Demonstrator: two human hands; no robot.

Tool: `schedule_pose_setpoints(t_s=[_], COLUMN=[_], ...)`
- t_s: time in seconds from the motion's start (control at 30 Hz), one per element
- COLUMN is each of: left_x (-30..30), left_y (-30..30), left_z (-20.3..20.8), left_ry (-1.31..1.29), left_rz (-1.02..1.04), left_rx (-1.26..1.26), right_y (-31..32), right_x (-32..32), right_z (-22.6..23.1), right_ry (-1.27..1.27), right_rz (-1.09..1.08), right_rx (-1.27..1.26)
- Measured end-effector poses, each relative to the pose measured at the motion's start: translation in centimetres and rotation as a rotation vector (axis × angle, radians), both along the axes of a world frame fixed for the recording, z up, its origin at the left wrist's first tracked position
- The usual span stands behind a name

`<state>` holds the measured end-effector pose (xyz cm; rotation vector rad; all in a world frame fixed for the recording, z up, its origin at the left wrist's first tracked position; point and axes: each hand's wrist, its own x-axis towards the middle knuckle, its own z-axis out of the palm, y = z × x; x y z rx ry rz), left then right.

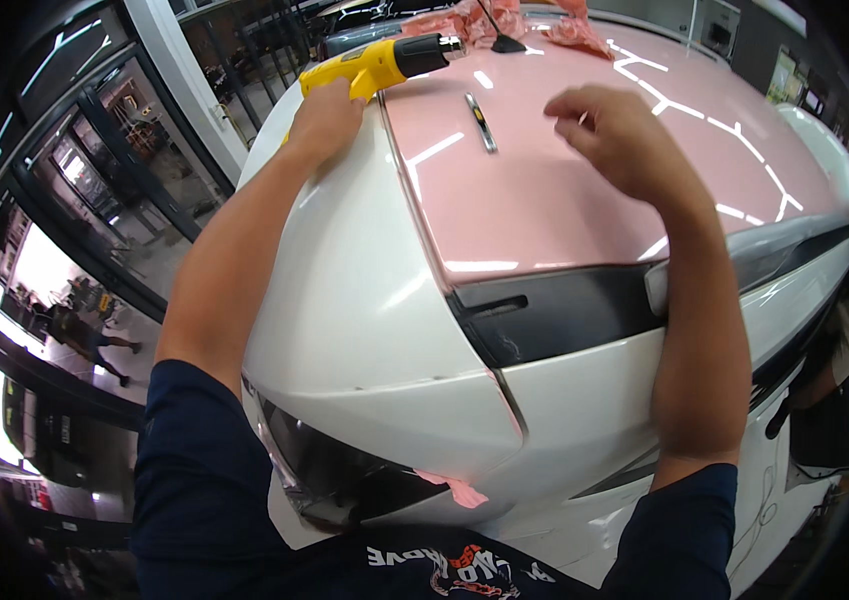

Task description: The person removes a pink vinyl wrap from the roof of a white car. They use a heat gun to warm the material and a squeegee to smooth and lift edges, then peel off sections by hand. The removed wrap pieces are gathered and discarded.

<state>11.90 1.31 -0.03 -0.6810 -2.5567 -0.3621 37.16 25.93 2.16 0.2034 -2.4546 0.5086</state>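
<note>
My left hand (329,120) is wrapped round the handle of a yellow heat gun (359,72), whose black and metal nozzle points right over the far left of the car panel. Glossy pink film or paint (534,210) covers this panel. My right hand (609,135) hovers above it, fingers loosely curled with a gap between thumb and forefinger, and nothing shows in it. Between the hands a slim cutter knife (481,122), silver with a black and yellow part, lies on the pink surface. A white body panel (344,290) runs beneath my left arm.
Crumpled pink film (579,28) lies at the far edge, near a black antenna-like piece (507,44). A black strip (564,315) crosses the car's near side, with a pink scrap (464,492) below. Glass doors (114,140) stand left. A person's arm (824,385) shows at right.
</note>
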Motion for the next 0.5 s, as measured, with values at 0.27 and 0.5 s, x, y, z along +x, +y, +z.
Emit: schedule_pose_setpoints(t_s=[0.27, 0.5], left_x=[1.0, 0.7], left_y=[-3.7, -4.6], left_z=[2.1, 1.5], left_ry=[-0.019, -0.063], left_rz=[0.105, 0.106], left_rx=[0.259, 0.215], right_y=[-9.4, -11.8], right_x=[-7.2, -8.8], right_z=[-1.9, -0.4], right_ry=[-0.163, -0.323], right_rz=[0.205, 0.12], right_rx=[0.315, 0.424])
